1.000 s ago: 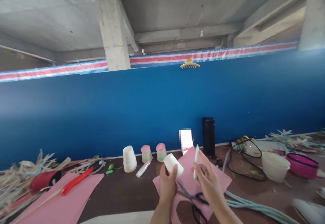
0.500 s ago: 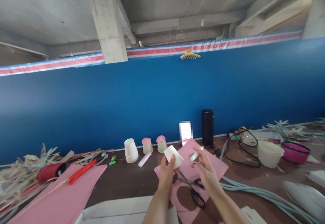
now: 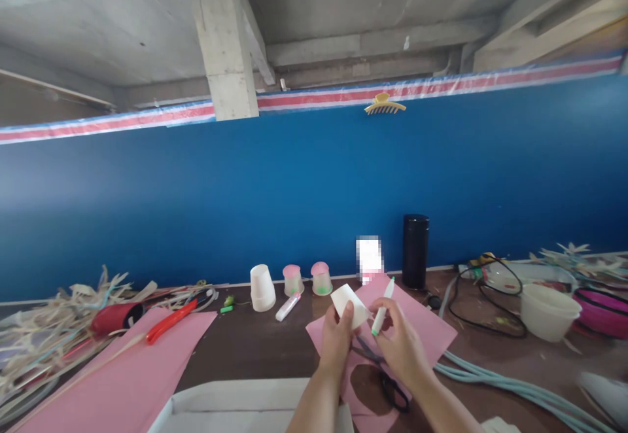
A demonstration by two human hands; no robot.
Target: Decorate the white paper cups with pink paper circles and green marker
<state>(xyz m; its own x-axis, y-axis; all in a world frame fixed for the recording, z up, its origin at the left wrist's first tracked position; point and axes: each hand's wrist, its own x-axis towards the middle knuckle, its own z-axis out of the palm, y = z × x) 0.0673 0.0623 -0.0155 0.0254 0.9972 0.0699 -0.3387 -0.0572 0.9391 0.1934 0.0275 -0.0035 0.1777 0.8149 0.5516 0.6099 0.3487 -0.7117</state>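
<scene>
My left hand (image 3: 337,340) grips a small white paper cup (image 3: 349,305), held tilted with its base toward me. My right hand (image 3: 400,340) pinches a white marker with a green tip (image 3: 382,307), its tip pointing down close to the cup. Both hands hover over a pink paper sheet (image 3: 426,327) with a round hole cut in it. Black-handled scissors (image 3: 387,381) lie on that sheet, partly hidden under my right hand.
By the blue wall stand a stack of upturned white cups (image 3: 261,287), two pink-topped cups (image 3: 307,279), a glue stick (image 3: 287,306) and a black cylinder (image 3: 415,251). A large pink sheet (image 3: 122,374), red cutters (image 3: 169,321) and straw lie left; cables, a white bowl (image 3: 547,311) and a magenta bowl right.
My right hand has drawn in toward the cup, and the marker has swung from upright to tip-down beside it. The view has shifted a little.
</scene>
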